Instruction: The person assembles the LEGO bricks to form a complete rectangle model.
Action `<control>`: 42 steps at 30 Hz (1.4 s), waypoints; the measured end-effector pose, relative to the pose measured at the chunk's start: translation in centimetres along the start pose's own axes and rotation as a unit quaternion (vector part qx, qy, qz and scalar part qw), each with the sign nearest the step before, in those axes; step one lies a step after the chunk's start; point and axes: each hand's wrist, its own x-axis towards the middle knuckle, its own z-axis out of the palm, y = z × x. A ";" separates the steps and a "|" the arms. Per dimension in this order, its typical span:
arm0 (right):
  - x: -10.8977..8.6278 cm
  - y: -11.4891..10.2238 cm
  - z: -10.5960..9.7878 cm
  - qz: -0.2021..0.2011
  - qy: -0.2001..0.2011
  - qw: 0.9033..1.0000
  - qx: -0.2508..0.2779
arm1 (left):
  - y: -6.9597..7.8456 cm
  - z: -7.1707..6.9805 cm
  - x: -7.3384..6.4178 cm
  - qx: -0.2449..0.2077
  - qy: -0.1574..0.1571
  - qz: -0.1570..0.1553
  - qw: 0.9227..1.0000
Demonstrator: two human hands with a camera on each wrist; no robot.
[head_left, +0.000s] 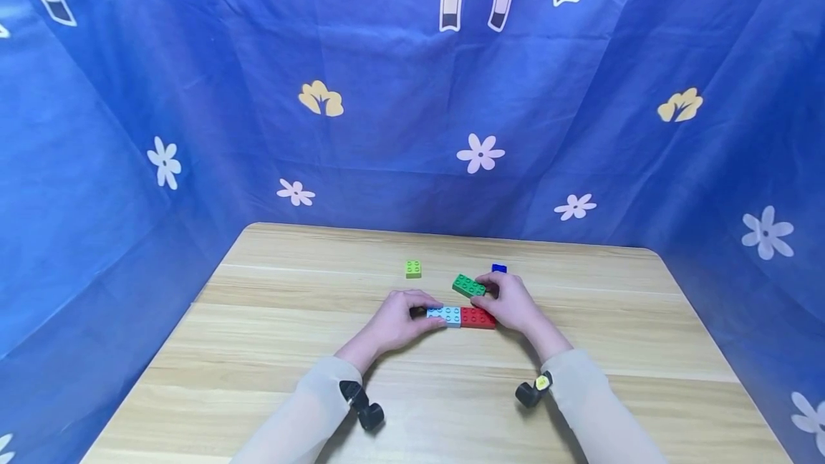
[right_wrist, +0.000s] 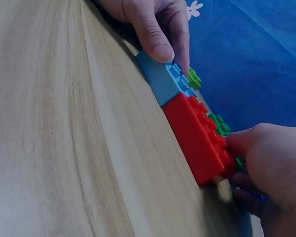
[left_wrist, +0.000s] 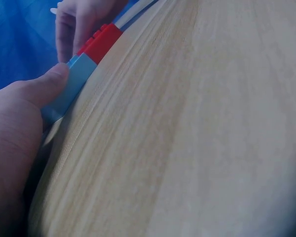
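My left hand (head_left: 394, 319) pinches a light blue toy building brick (head_left: 453, 316) on the table, thumb on the near side and fingers behind. Against its right end sits a red brick (head_left: 478, 318), the two forming a straight row, studs up. My right hand (head_left: 512, 303) pinches the right end of a green brick (head_left: 465, 284) just behind the red one. That green brick lies at an angle to the row. In the right wrist view the red brick (right_wrist: 195, 140) and right thumb hide most of the green brick (right_wrist: 218, 123).
A small lime-green brick (head_left: 413, 270) stands farther back on the wooden table (head_left: 290, 378). A dark blue brick (head_left: 499, 268) is partly hidden behind the right hand. Blue patterned cloth (head_left: 399, 149) hangs behind the table and along both sides.
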 end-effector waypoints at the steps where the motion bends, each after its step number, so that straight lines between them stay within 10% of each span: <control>1: 0.0 0.0 0.0 -0.003 0.000 1.000 0.002 | 0.0 0.0 0.0 0.000 0.001 0.000 1.000; 42: -2.9 -1.5 -1.1 -0.078 -0.048 0.995 0.043 | -0.1 -0.1 0.1 0.008 0.003 0.007 1.000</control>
